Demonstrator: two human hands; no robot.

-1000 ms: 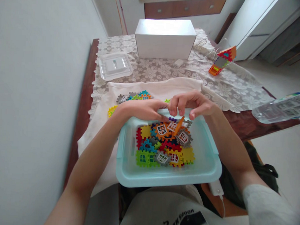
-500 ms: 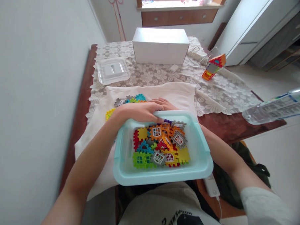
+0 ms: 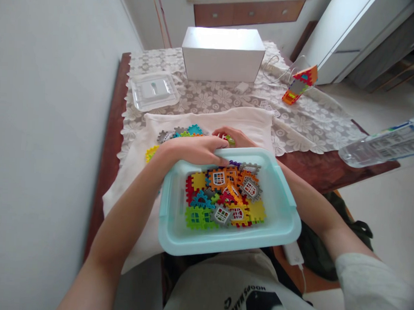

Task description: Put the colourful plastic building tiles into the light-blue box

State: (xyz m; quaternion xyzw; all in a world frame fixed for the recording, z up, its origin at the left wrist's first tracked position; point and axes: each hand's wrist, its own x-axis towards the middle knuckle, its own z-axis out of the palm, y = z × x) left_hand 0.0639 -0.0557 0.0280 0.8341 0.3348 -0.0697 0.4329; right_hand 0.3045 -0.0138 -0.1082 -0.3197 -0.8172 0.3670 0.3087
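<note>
A light teal plastic bin (image 3: 228, 247) is tilted toward me above my lap. Inside it lies a heap of interlocking building blocks (image 3: 222, 199) in orange, grey, green, red, yellow and blue. My left hand (image 3: 202, 149) grips the bin's far rim, thumb over the edge. Beyond that rim, my right hand (image 3: 240, 136) is curled around a green building block (image 3: 229, 140); the bin hides part of its forearm. More loose blocks (image 3: 180, 133) lie on the white cloth just past my left hand, and a yellow piece (image 3: 151, 153) sits by my left wrist.
A clear lid (image 3: 155, 92) lies on the lace tablecloth (image 3: 209, 98) at the left. At the back stands a white box (image 3: 222, 64). A small block house (image 3: 299, 85) is at the right, with a plastic bottle (image 3: 386, 144) nearer me. The wall (image 3: 51, 98) borders the left side.
My right hand has lifted off the cloth, its fingers now curled, and a green block shows in them. My left hand still grips the bin. The camera view has shifted slightly.
</note>
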